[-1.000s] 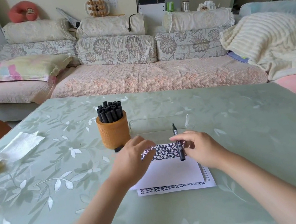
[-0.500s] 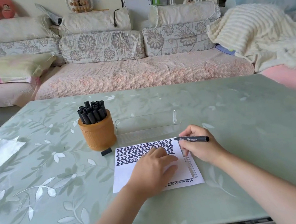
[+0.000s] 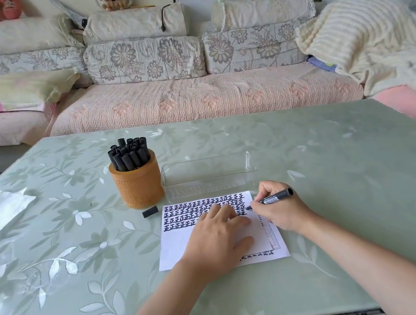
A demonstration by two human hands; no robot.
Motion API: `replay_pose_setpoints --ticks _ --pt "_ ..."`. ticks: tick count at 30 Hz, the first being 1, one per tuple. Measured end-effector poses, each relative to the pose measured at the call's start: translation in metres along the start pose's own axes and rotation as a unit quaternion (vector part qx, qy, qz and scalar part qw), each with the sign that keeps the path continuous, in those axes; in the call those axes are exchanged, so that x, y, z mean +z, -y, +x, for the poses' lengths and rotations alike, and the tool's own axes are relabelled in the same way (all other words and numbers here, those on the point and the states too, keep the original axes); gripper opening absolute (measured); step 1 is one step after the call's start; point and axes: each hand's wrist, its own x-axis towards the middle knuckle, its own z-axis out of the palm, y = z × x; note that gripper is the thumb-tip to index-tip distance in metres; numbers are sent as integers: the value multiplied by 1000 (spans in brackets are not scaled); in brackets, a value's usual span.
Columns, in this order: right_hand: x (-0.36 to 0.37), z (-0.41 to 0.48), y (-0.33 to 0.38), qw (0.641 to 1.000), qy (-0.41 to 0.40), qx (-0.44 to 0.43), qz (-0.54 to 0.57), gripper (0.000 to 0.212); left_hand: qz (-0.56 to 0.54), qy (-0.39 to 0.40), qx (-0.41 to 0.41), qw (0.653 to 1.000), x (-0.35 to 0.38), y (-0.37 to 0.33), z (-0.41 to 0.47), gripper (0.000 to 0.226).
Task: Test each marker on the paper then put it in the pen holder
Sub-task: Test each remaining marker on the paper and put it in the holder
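Pinching the marker, right hand writes; left hand flattens paper.

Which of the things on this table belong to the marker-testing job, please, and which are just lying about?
Job in hand: marker held in the right hand; loose black cap; paper pressed flat by the left hand; pen holder.
Lying about: clear plastic tray; white sheet far left; blanket on the sofa.
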Motion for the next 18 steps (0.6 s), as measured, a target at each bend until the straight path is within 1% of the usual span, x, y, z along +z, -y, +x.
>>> replay_pose_setpoints --ticks 4,6,9,12,18 --pt "2 -1 -1 1000 1 -4 3 31 -1 -5 -2 1000 1 1 0 39" --pt "2 -2 0 1000 -1 -12 -18 33 -2 -3 -5 1000 1 1 0 40" --pt "2 -2 1 998 0 -24 -51 26 4 6 -8 1000 0 0 0 43" --pt "2 -3 3 998 0 -19 -52 17 3 7 -13 1000 1 1 1 44" --pt "0 -4 0 999 17 -31 -40 19 -2 5 -19 1000 4 2 1 44"
